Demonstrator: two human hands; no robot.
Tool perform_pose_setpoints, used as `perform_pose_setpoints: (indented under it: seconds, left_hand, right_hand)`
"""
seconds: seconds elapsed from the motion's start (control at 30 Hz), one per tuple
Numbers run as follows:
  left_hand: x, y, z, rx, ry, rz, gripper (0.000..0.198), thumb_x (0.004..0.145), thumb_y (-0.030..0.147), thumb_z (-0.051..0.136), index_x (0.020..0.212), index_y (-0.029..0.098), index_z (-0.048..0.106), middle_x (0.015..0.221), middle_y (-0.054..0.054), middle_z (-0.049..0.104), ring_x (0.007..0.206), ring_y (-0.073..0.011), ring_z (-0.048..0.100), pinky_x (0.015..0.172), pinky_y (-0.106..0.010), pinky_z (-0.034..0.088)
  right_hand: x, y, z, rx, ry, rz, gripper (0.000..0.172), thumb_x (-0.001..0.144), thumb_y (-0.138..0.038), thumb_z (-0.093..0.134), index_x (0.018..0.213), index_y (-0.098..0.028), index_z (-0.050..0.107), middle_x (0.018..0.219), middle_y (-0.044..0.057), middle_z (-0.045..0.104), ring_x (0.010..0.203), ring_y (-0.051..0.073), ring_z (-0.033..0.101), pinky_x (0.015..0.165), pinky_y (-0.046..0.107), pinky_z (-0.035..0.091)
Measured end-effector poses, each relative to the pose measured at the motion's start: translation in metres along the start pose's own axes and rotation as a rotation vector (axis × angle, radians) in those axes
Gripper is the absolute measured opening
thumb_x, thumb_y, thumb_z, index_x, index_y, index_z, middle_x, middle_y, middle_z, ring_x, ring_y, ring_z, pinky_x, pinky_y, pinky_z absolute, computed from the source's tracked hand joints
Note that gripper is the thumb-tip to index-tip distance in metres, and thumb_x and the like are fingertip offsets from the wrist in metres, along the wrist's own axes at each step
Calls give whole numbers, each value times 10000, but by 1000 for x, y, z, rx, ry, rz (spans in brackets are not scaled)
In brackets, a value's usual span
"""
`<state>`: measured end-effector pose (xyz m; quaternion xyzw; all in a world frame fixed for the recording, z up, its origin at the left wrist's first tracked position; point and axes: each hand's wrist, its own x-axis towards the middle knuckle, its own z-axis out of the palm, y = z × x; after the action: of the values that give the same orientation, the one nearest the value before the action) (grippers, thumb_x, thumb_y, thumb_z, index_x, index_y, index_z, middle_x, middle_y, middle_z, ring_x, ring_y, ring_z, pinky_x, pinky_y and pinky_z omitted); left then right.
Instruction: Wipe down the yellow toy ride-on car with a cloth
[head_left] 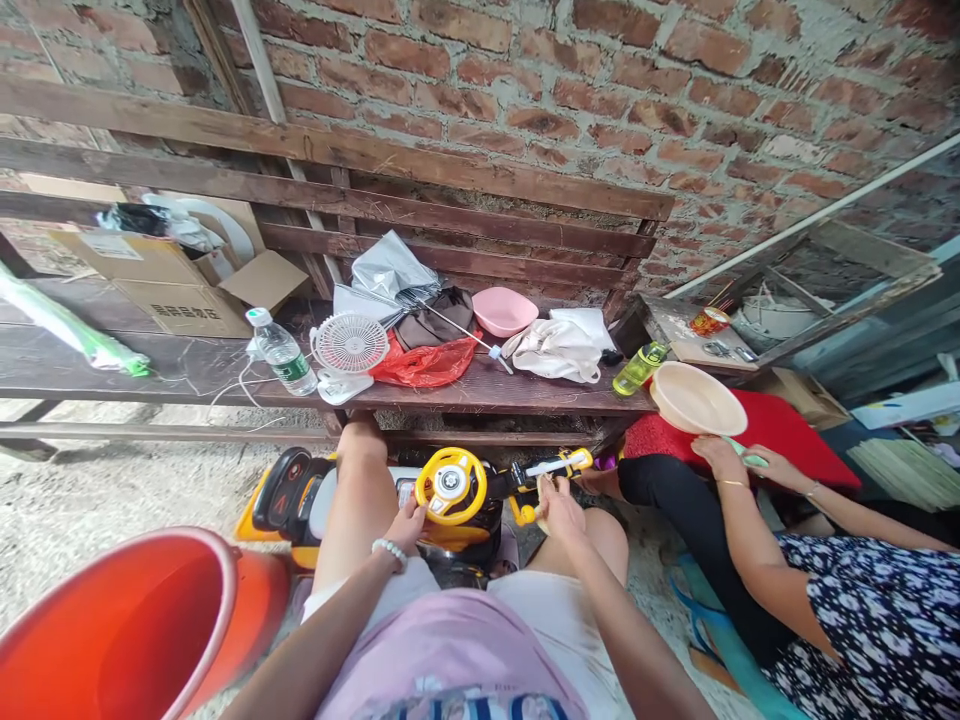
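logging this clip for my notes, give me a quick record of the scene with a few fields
left hand: at the steering wheel of a yellow toy ride-on car
right hand: on the car's yellow front bar
beside: orange plastic bucket
co-worker: hand below a beige plastic basin
wooden bench: desk fan, water bottle, pink bowl, red plastic bag
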<state>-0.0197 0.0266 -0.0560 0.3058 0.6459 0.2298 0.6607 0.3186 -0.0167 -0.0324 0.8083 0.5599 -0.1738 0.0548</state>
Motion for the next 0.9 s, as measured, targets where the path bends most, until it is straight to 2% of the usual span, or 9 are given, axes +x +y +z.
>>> perform_pose_setpoints:
  seconds: [0.13, 0.37, 0.47, 0.63, 0.8, 0.9]
  left_hand:
    - [1, -2, -2, 25, -22, 2, 336, 975, 356, 640, 1274, 209, 599, 1164, -103, 770, 970, -214, 782, 797, -279, 583]
    - [11, -13, -2, 39, -20, 46, 286, 991, 301, 581, 1258, 201, 604, 1126, -104, 771, 895, -209, 779, 692, -254, 558]
    - [9, -12, -2, 61, -10, 56, 255, 988, 288, 576, 1223, 196, 614, 1091, -99, 768, 846, -202, 770, 661, -252, 549]
    - [9, -11, -2, 84, 15, 52, 174, 975, 270, 593, 1128, 193, 624, 1068, -101, 750, 892, -210, 763, 647, -241, 554]
    - [17, -16, -3, 72, -7, 72, 210, 970, 273, 597, 1163, 197, 620, 1097, -104, 746, 891, -212, 760, 669, -260, 568]
    - [19, -18, -3, 72, -2, 69, 224, 957, 283, 614, 1164, 196, 625, 1135, -112, 741, 910, -219, 760, 703, -279, 577]
  right_hand:
    - [21, 13, -13, -79, -51, 148, 572, 1013, -279, 368, 1584, -291, 392, 1370, 155, 546, 1097, 255, 696, 909, 366, 505]
    - [47, 22, -15, -37, -73, 233, 600, 1033, -268, 261, 1628, -286, 333, 1520, 198, 489, 1182, 287, 691, 951, 427, 505]
    - [50, 21, -16, -19, -57, 257, 593, 1034, -286, 254, 1620, -293, 352, 1535, 196, 493, 1186, 285, 691, 934, 431, 513]
    - [47, 16, -13, 32, -15, 295, 589, 1029, -259, 268, 1606, -271, 384, 1520, 199, 499, 1138, 269, 714, 894, 399, 525]
    - [43, 19, -9, 34, 19, 312, 552, 1039, -256, 256, 1542, -274, 481, 1425, 169, 556, 1075, 250, 730, 886, 379, 525]
    - [41, 23, -7, 19, 30, 307, 541, 1044, -265, 268, 1544, -291, 473, 1420, 152, 553, 1076, 238, 726, 882, 363, 521]
